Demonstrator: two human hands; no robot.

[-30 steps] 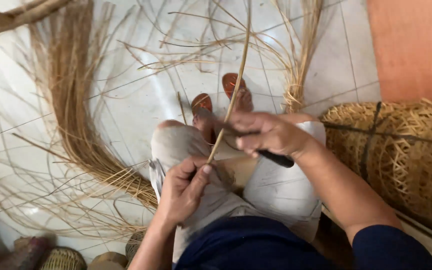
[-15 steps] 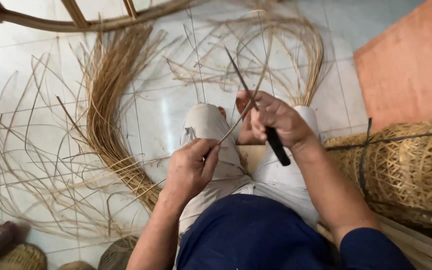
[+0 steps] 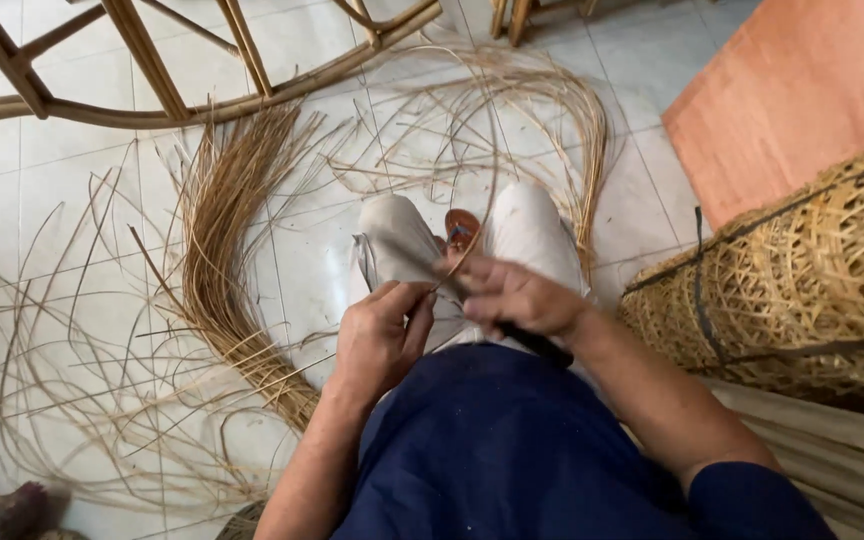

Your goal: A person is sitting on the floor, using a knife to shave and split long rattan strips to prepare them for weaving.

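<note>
Left hand (image 3: 377,335) curled, fingers pinched on a thin pale cane strip (image 3: 449,278) over the lap. Right hand (image 3: 514,297) fisted around a dark knife handle (image 3: 537,345); handle pokes out toward the wrist, blade end is hidden behind the knuckles and blurred. Both hands nearly touching, just above the knees. Strip is flat, narrow, flexible, runs from the pinch up past the right-hand fingers; its far end is too blurred to trace.

Knees in light, smooth trousers (image 3: 527,225); dark blue top below. One brown sandal (image 3: 462,228) shows between the knees.

Floor (image 3: 32,200) is glossy white tile. Thick bundle of straw-coloured strips (image 3: 217,240) fans out left of the legs, tapering to a tight bunch near the left elbow. Loose curled strands scattered toward the floor's left edge, and a looped hank (image 3: 562,110) ahead of the knees.

Bent-cane frame (image 3: 152,70), round poles, at the far left corner. Open-weave basket (image 3: 812,280), lattice pattern, dark rim bands, at the right edge. Flat orange board (image 3: 802,90) at the far right corner.
</note>
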